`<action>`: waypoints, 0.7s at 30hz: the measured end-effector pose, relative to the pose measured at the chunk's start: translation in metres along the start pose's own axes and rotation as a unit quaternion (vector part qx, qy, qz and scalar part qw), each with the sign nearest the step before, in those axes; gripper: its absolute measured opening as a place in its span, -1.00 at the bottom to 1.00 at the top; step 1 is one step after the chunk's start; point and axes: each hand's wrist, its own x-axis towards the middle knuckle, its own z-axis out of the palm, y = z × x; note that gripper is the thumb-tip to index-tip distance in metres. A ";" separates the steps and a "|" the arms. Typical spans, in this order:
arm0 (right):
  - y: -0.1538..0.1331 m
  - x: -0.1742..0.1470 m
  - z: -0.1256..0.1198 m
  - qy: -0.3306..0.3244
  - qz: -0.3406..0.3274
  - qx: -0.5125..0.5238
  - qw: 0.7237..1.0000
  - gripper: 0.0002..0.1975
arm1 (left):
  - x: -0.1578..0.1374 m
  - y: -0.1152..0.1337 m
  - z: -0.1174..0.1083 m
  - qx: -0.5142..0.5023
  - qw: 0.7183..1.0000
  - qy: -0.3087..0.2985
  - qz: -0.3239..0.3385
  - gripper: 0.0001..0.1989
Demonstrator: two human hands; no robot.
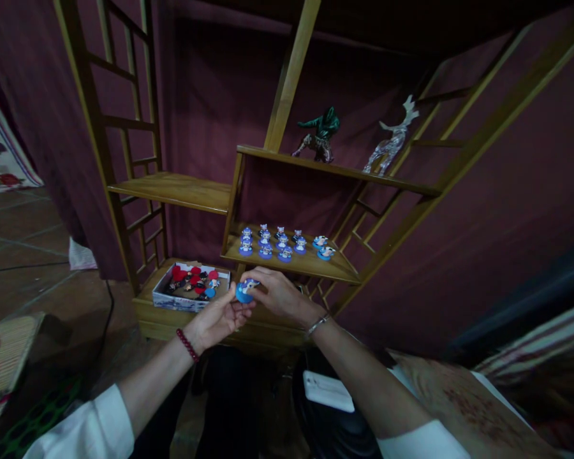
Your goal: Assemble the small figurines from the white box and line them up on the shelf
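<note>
Between my hands is a small figurine [243,292] with a round blue base. My left hand [224,317] grips the base from the left and below. Over its top, my right hand [278,291] closes its fingers from the right. Beyond them, several small purple-based figurines [265,250] stand in rows on the low shelf [310,262]. Two blue-based figurines [326,253] sit at that shelf's right side. To the left of my hands, an open cardboard box [176,303] holds more figurines with red or blue bases [210,292], some lying on their sides.
On the upper shelf [354,171] stand a dark green figure [326,129] and a clear deer statue [391,145]. A bare wooden side shelf [176,190] is at left. Near my lap, a white phone [328,391] lies on a dark round seat [310,424].
</note>
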 end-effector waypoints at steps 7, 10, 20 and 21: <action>0.014 -0.013 -0.006 0.029 0.084 0.018 0.996 -0.71 | 0.006 -0.006 0.014 0.006 1.000 -0.009 -0.016 -0.67; 0.017 -0.017 -0.010 0.028 0.094 0.041 0.994 -0.75 | 0.010 -0.009 0.018 0.002 1.000 -0.016 -0.019 -0.67; 0.022 -0.031 -0.018 0.050 0.073 0.048 0.995 -0.76 | 0.014 -0.018 0.032 0.004 0.999 -0.010 -0.046 -0.65; 0.021 -0.033 -0.019 0.048 0.072 0.048 0.995 -0.76 | 0.014 -0.019 0.032 0.002 0.999 -0.011 -0.048 -0.66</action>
